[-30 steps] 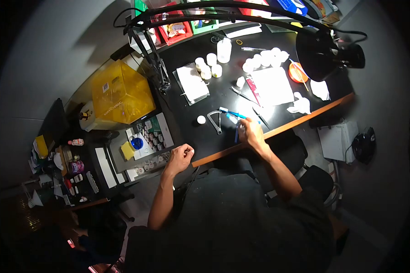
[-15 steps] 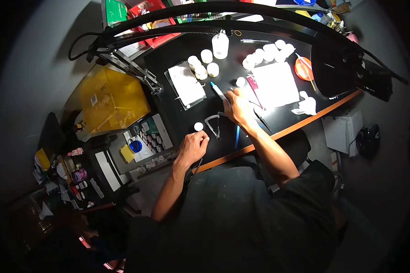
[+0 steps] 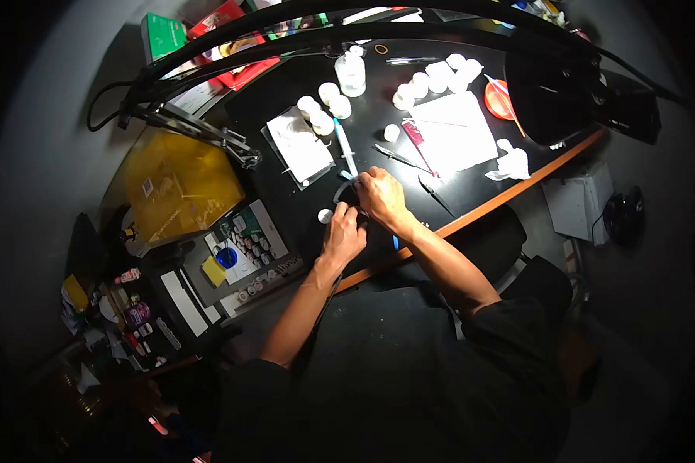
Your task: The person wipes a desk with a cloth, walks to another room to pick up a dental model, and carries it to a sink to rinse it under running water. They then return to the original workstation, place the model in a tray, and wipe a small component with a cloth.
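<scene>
Both hands are close together over the black desk. My right hand (image 3: 381, 196) has its fingers curled at the caliper-like metal tool (image 3: 344, 190), of which only a curved part shows. Beside it my left hand (image 3: 343, 235) is closed, its fingertips at the same tool; what they pinch is too small to make out. A small white round cap (image 3: 325, 216) lies just left of my left hand. Beyond the hands lies a white syringe-like tube (image 3: 346, 150) with a blue tip. A small white jar (image 3: 391, 132) stands further back.
White jars (image 3: 328, 93) and a clear bottle (image 3: 350, 72) stand at the back. Right are white paper (image 3: 459, 133), tweezers (image 3: 400, 157), an orange dish (image 3: 500, 100) and crumpled tissue (image 3: 511, 162). A notepad (image 3: 299, 145) lies left; lamp arms cross overhead.
My right hand has moved left and down, away from the syringe-like tube, to the caliper-like tool beside my left hand. My left hand has come to that tool too. The camera view has shifted slightly.
</scene>
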Tool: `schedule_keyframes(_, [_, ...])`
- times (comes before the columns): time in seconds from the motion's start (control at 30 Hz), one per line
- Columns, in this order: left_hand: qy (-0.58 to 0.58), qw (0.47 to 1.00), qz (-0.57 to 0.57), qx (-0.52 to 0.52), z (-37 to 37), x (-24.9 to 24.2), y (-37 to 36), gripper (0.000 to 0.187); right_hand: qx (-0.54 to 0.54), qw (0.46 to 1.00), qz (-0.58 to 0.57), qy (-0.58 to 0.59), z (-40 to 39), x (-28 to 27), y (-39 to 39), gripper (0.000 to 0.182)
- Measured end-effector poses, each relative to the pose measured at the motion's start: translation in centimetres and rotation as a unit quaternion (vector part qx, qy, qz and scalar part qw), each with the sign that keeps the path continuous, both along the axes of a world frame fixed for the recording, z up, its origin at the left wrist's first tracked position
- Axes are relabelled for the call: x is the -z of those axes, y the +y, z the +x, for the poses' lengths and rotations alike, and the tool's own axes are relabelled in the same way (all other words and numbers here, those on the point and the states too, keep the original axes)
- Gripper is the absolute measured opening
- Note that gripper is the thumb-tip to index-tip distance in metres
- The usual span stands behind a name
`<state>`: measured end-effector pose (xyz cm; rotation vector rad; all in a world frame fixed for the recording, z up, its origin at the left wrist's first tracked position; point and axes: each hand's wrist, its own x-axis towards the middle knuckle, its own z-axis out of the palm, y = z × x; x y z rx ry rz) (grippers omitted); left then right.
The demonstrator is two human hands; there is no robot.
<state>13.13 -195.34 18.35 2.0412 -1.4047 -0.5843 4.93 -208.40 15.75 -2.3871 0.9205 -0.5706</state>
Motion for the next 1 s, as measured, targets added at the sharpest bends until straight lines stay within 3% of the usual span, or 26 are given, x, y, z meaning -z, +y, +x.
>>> schedule_keyframes(0.13, [-0.002, 0.999, -0.045, 0.017, -0.1, -0.1, 0.3, 0.024, 0.038, 0.999, 0.014, -0.026, -0.5, -1.1, -0.5, 0.01])
schedule_keyframes(0.23, [0.066, 0.997, -0.041, -0.006, 0.1, -0.1, 0.2, 0.023, 0.109, 0.993, 0.013, -0.038, -1.9, -0.9, -1.7, 0.011])
schedule_keyframes(0.37, [-0.077, 0.986, -0.145, -0.011, 1.9, -1.3, -3.2, 0.022, 0.087, 0.995, 0.048, -0.011, -2.5, -1.1, -3.3, 0.013])
schedule_keyframes(0.43, [-0.109, 0.986, -0.124, -0.037, 3.2, -1.5, -5.6, 0.029, 0.071, 0.995, 0.065, 0.011, -2.4, -1.2, -3.5, 0.013])
schedule_keyframes(0.53, [-0.147, 0.984, -0.072, -0.068, 4.7, 0.1, -8.0, 0.042, 0.159, 0.985, 0.029, 0.06, -2.9, -1.6, -3.6, 0.017])
schedule_keyframes(0.63, [-0.148, 0.987, 0.002, -0.056, 4.7, 0.4, -8.5, 0.043, 0.177, 0.981, -0.028, 0.072, -3.9, -1.3, -4.0, 0.019])
schedule_keyframes(0.8, [-0.135, 0.99, -0.011, -0.03, 3.7, 0.6, -8.5, 0.045, 0.141, 0.98, -0.117, 0.078, -3.3, -0.1, -5.2, 0.011])
schedule_keyframes(1.0, [-0.078, 0.992, -0.095, 0.001, 4.8, -0.3, -7.0, 0.039, 0.087, 0.994, -0.061, -0.034, -0.5, 1.1, -6.3, 0.013])
